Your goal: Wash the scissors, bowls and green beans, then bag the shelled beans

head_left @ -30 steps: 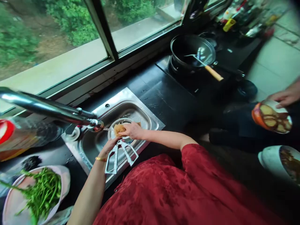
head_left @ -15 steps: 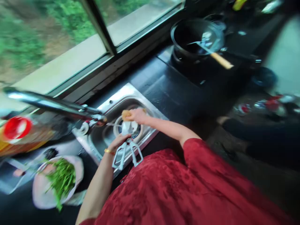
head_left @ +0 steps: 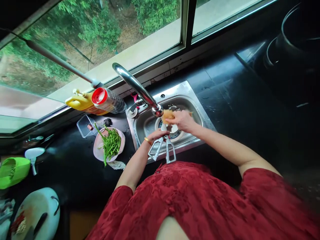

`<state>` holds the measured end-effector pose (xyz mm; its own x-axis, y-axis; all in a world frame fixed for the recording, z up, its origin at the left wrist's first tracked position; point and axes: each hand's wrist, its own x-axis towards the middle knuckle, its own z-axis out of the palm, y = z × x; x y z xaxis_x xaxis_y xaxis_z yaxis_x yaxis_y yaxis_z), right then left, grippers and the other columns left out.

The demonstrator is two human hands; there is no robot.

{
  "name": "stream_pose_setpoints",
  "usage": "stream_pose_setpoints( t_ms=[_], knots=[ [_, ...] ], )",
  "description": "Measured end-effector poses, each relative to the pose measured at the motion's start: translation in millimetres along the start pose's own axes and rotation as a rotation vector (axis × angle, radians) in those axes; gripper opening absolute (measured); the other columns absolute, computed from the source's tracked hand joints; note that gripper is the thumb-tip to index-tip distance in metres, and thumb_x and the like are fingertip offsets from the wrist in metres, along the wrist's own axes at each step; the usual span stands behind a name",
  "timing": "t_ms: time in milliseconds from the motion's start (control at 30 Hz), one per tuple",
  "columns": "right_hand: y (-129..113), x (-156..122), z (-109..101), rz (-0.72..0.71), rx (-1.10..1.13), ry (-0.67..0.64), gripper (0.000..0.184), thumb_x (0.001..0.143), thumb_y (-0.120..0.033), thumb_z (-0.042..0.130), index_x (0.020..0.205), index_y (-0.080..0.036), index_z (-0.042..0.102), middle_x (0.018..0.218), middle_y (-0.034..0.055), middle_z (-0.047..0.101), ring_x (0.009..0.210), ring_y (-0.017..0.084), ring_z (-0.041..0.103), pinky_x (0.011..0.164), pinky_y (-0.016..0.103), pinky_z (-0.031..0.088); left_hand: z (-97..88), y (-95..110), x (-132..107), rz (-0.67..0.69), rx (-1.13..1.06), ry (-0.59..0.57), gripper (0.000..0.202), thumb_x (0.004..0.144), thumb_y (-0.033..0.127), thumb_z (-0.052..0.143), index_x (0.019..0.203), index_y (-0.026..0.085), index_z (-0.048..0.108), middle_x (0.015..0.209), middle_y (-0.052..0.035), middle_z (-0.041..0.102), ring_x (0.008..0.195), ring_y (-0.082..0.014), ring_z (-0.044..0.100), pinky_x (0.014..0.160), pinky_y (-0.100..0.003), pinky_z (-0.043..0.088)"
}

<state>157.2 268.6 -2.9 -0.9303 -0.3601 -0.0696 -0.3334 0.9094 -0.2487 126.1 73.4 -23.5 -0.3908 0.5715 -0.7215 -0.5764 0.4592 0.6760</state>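
My left hand is closed round the middle of a pair of kitchen scissors, whose pale looped handles spread toward my body over the sink's front edge. In my right hand is a tan sponge, close to the upper end of the scissors. Both hands are above the steel sink, just under the mouth of the curved tap. A round white strainer sits in the basin, partly hidden by my hands.
Left of the sink are a pink bowl of green beans, a clear plastic box, a red-capped jar and a yellow jug. Farther left lie a green basket and a cutting board with a knife. A wok stands at right.
My view has swung left, so the wok slid to the right edge and the cutting board and green basket came into sight. Both hands keep their hold on scissors and sponge.
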Motion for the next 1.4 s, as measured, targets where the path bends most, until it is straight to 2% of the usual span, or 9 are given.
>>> stream_pose_setpoints(
  t_ms=[100, 233, 433, 600, 800, 967, 1167, 1300, 1400],
  knots=[
    [-2, -2, 9, -0.059, 0.011, -0.028, 0.043, 0.095, -0.021, 0.039, 0.131, -0.035, 0.057, 0.109, 0.0097, 0.055, 0.089, 0.021, 0.045, 0.071, 0.031, 0.022, -1.3, 0, 2, -0.004, 0.038, -0.002, 0.024, 0.068, 0.029, 0.073, 0.08, 0.011, 0.063, 0.062, -0.0029, 0.064, 0.052, -0.0109, 0.055, 0.047, -0.021, 0.042],
    [6, -4, 13, 0.21, -0.036, 0.003, 0.044, 0.094, -0.019, 0.04, 0.131, -0.036, 0.057, 0.105, 0.0108, 0.054, 0.084, 0.02, 0.045, 0.069, 0.032, 0.019, -2.6, 2, 3, 0.031, 0.011, -0.028, 0.028, 0.068, 0.034, 0.073, 0.077, 0.009, 0.062, 0.061, -0.0047, 0.064, 0.051, -0.0116, 0.055, 0.047, -0.022, 0.041],
    [-9, -9, 20, 0.077, 0.017, 0.001, 0.045, 0.093, -0.019, 0.04, 0.131, -0.036, 0.056, 0.105, 0.0099, 0.054, 0.086, 0.021, 0.044, 0.068, 0.032, 0.019, -10.0, 0, 5, 0.059, -0.025, 0.105, 0.021, 0.068, 0.025, 0.07, 0.08, 0.011, 0.062, 0.058, -0.0021, 0.063, 0.049, -0.0109, 0.055, 0.046, -0.02, 0.042],
    [4, -8, 15, 0.299, -0.029, 0.009, 0.044, 0.095, -0.021, 0.035, 0.131, -0.033, 0.058, 0.104, 0.0124, 0.052, 0.086, 0.021, 0.044, 0.068, 0.033, 0.02, -7.5, -4, 2, 0.051, -0.102, 0.062, 0.023, 0.073, 0.029, 0.068, 0.087, 0.011, 0.064, 0.06, -0.003, 0.063, 0.051, -0.0123, 0.057, 0.047, -0.021, 0.043],
    [-25, -9, 18, 0.122, 0.043, 0.022, 0.043, 0.095, -0.023, 0.037, 0.131, -0.035, 0.057, 0.104, 0.0107, 0.054, 0.09, 0.022, 0.044, 0.071, 0.033, 0.023, -8.6, -5, 7, 0.05, -0.082, 0.134, 0.015, 0.072, 0.023, 0.067, 0.08, 0.011, 0.062, 0.059, -0.0022, 0.061, 0.048, -0.0107, 0.053, 0.046, -0.022, 0.043],
    [-15, 2, 22, 0.292, 0.035, -0.018, 0.043, 0.097, -0.024, 0.034, 0.133, -0.035, 0.056, 0.107, 0.0117, 0.052, 0.089, 0.021, 0.045, 0.071, 0.033, 0.023, -4.3, -17, 5, 0.011, -0.138, 0.076, 0.016, 0.075, 0.024, 0.065, 0.084, 0.011, 0.063, 0.06, -0.0031, 0.062, 0.049, -0.0121, 0.055, 0.047, -0.022, 0.043],
    [-19, -5, 22, 0.127, 0.035, 0.0, 0.043, 0.096, -0.023, 0.036, 0.131, -0.035, 0.058, 0.104, 0.0107, 0.054, 0.089, 0.021, 0.044, 0.071, 0.033, 0.023, -9.8, -12, 7, 0.033, -0.135, 0.117, 0.011, 0.074, 0.021, 0.065, 0.077, 0.012, 0.061, 0.057, -0.0021, 0.061, 0.047, -0.0107, 0.053, 0.048, -0.022, 0.043],
    [-9, -6, 20, 0.288, -0.009, -0.005, 0.045, 0.097, -0.023, 0.032, 0.133, -0.036, 0.056, 0.104, 0.0113, 0.053, 0.086, 0.021, 0.044, 0.069, 0.033, 0.021, -3.5, -9, 5, 0.025, -0.132, 0.048, 0.015, 0.073, 0.024, 0.067, 0.079, 0.011, 0.062, 0.059, -0.0032, 0.062, 0.048, -0.0108, 0.054, 0.048, -0.021, 0.042],
    [-11, -11, 14, 0.246, -0.022, 0.066, 0.045, 0.096, -0.022, 0.034, 0.133, -0.038, 0.055, 0.103, 0.0108, 0.052, 0.088, 0.021, 0.044, 0.07, 0.033, 0.021, -2.2, -7, 4, 0.033, -0.162, 0.098, 0.02, 0.075, 0.026, 0.066, 0.089, 0.012, 0.063, 0.059, -0.0023, 0.062, 0.048, -0.0106, 0.053, 0.049, -0.022, 0.042]
  ],
)
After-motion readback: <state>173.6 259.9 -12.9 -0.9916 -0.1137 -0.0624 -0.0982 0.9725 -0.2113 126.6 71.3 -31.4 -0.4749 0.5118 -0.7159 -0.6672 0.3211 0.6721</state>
